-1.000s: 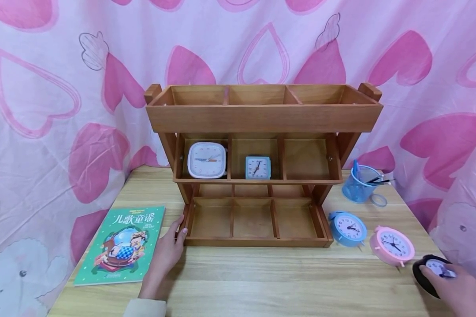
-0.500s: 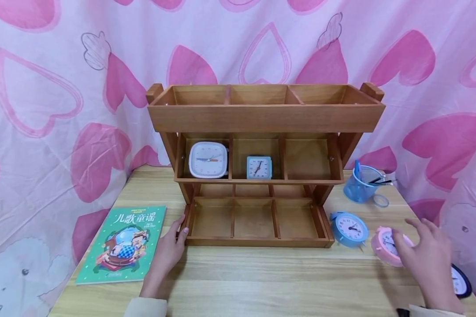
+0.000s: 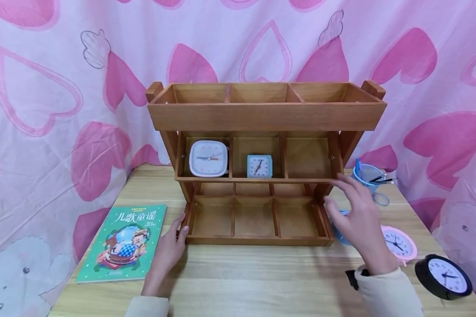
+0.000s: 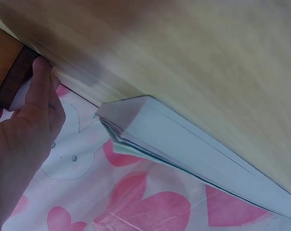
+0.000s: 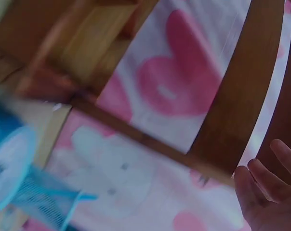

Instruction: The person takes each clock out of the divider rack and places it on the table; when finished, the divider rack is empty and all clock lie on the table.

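The brown, three-tier wooden shelf (image 3: 266, 116) is standing at the dial's centre. Over at eight o'clock, a green, glossy children's booklet (image 3: 120, 244) is lying flat on the pale wood-grain tabletop (image 3: 238, 281), its big white title reading 儿歌童谣, the lettering above that being too small to make out. Just beside it, also at eight, the left hand (image 3: 169, 246) is grasping the shelf's lower left edge between thumb and fingers.

Up in the middle tier, a white, rounded-square clock (image 3: 208, 158) is occupying the left compartment, and a small teal-and-white square clock (image 3: 259, 166) is sitting in the centre one. Across at four o'clock, the right hand (image 3: 357, 215) is hovering released, fingers loosely spread near the shelf's right side; whether the fingertips are touching wood, I can't tell. It's partly covering a round blue clock (image 3: 340, 234). At three, a blue mesh cup (image 3: 365, 177) is holding pens. Farther out at four, a round pink clock (image 3: 400, 244) is lying face up, then a round black clock (image 3: 444, 276) is showing its white numbered dial.
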Available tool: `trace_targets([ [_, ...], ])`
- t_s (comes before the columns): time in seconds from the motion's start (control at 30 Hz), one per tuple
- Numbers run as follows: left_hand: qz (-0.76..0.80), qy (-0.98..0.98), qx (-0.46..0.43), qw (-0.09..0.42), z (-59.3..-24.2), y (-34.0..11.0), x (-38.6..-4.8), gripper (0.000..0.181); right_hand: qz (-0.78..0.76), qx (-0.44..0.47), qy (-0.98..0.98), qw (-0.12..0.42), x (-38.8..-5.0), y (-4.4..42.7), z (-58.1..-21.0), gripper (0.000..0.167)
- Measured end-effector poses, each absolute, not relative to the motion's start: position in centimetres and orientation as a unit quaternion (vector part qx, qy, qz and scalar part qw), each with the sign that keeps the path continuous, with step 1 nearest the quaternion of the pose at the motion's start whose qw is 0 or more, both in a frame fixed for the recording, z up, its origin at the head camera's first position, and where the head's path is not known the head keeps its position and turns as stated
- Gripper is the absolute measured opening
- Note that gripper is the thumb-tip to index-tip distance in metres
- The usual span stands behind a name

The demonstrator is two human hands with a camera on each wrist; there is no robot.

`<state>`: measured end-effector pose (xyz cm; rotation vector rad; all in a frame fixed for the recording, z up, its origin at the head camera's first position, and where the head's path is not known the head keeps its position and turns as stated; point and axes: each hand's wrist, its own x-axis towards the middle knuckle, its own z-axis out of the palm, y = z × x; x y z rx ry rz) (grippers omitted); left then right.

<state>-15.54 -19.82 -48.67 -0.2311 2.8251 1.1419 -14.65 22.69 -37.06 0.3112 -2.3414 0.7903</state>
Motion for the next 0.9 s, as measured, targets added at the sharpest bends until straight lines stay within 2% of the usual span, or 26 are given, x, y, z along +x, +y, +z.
trace_targets([
  [0.4, 0.364, 0.928, -0.071, 0.021, -48.9, -19.9, -15.4, 0.050, 0.284, 0.223, -0.896, 0.259, -20.8, 17.1, -35.3, 0.044],
  [0.6, 0.372, 0.925, -0.075, 0.027, -48.8, -19.9, -15.5, 0.050, 0.274, 0.252, -0.891, 0.258, -23.0, 15.6, -34.6, 0.043],
  [0.9, 0.377, 0.922, -0.085, 0.034, -48.7, -19.8, -15.5, 0.051, 0.203, 0.222, -0.943, 0.143, -24.3, 14.1, -34.0, 0.054],
])
